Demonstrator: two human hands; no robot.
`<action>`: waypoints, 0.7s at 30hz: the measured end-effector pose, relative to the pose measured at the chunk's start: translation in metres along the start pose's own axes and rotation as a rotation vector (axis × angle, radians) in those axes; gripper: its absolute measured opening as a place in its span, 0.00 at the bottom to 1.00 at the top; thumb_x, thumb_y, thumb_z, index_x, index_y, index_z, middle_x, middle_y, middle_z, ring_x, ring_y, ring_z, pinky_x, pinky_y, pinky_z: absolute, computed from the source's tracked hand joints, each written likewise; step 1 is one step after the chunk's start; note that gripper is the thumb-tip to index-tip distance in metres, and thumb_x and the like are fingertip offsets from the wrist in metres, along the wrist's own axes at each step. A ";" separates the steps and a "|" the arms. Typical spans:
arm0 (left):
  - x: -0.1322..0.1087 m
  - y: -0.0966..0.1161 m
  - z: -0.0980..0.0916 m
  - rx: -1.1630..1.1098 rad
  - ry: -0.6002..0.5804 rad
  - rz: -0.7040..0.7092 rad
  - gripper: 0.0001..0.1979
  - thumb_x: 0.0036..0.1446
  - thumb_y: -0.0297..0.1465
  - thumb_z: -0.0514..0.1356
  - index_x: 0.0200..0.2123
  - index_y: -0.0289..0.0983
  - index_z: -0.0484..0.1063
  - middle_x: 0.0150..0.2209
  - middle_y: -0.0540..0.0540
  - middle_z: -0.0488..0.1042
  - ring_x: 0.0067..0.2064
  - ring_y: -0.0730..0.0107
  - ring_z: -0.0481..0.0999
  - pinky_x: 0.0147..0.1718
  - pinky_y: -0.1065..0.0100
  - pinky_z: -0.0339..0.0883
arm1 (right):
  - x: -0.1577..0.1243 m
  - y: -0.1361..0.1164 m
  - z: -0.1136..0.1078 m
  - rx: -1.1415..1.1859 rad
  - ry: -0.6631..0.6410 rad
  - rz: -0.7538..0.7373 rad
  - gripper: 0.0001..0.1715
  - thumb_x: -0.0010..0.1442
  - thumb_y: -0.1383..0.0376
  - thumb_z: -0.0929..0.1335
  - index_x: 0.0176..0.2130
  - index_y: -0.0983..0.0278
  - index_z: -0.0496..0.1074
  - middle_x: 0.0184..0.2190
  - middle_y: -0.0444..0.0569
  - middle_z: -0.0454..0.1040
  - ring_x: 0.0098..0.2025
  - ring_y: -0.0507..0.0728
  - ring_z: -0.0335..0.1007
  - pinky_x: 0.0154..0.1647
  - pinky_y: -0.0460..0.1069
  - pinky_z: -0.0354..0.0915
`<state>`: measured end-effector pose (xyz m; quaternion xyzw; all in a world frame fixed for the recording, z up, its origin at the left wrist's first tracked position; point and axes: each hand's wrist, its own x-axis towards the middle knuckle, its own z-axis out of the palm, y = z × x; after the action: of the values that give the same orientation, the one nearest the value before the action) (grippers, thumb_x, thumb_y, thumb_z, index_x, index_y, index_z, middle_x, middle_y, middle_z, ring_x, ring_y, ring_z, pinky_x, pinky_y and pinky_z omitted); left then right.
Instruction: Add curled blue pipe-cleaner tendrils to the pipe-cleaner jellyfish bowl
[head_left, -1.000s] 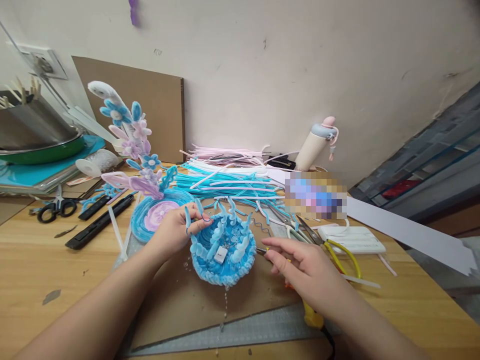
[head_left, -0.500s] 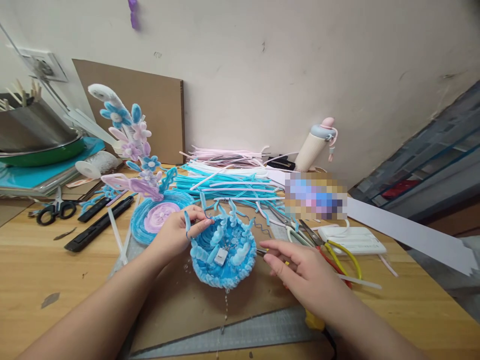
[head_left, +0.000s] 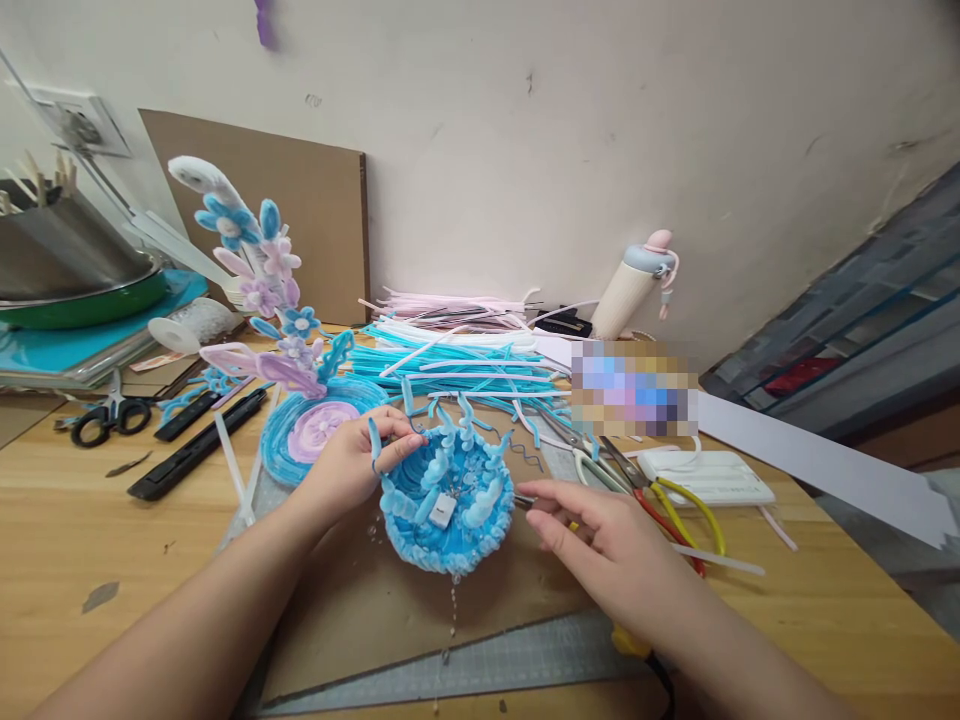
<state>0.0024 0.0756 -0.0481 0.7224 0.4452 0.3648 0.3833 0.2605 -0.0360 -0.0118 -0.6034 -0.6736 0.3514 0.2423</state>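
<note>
Blue pipe-cleaner bowl [head_left: 448,510] sits on cardboard sheet [head_left: 360,610] near table's [head_left: 90,520] front edge, approx. mid-width. Mouth faces up, tipped slightly toward the front edge. It's round, no clear long axis, w/ rim curls standing up. L hand [head_left: 349,462] pinches 1 curl at the left rim. R hand [head_left: 607,545], fingers stretched, lies over yellow-handled tool [head_left: 523,499] just right of bowl. Tool's axis runs left-right, metal tip pointing at bowl. Grip on it: can't tell.
</note>
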 end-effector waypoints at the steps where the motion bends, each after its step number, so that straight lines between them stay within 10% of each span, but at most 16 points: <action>1: 0.000 0.000 0.000 -0.002 0.002 0.000 0.13 0.52 0.43 0.63 0.27 0.39 0.79 0.33 0.46 0.74 0.38 0.60 0.73 0.40 0.63 0.66 | 0.000 0.000 0.000 -0.002 0.001 0.001 0.18 0.65 0.57 0.63 0.49 0.59 0.74 0.35 0.48 0.79 0.34 0.57 0.74 0.31 0.49 0.68; 13: -0.001 0.001 0.002 -0.012 0.025 -0.016 0.13 0.52 0.43 0.63 0.26 0.39 0.78 0.33 0.45 0.74 0.38 0.59 0.73 0.41 0.60 0.67 | 0.008 -0.006 -0.028 -0.344 0.179 -0.022 0.11 0.65 0.61 0.61 0.37 0.59 0.72 0.28 0.45 0.76 0.28 0.55 0.71 0.27 0.48 0.61; 21: -0.002 0.002 0.002 -0.016 0.027 -0.020 0.13 0.52 0.42 0.63 0.25 0.39 0.78 0.33 0.46 0.74 0.36 0.61 0.73 0.40 0.63 0.66 | 0.076 -0.005 -0.040 -0.730 -0.148 0.009 0.08 0.59 0.68 0.67 0.34 0.60 0.77 0.34 0.48 0.80 0.37 0.59 0.76 0.34 0.49 0.62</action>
<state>0.0049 0.0729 -0.0475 0.7099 0.4547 0.3741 0.3865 0.2758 0.0460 0.0098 -0.6260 -0.7676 0.1318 -0.0397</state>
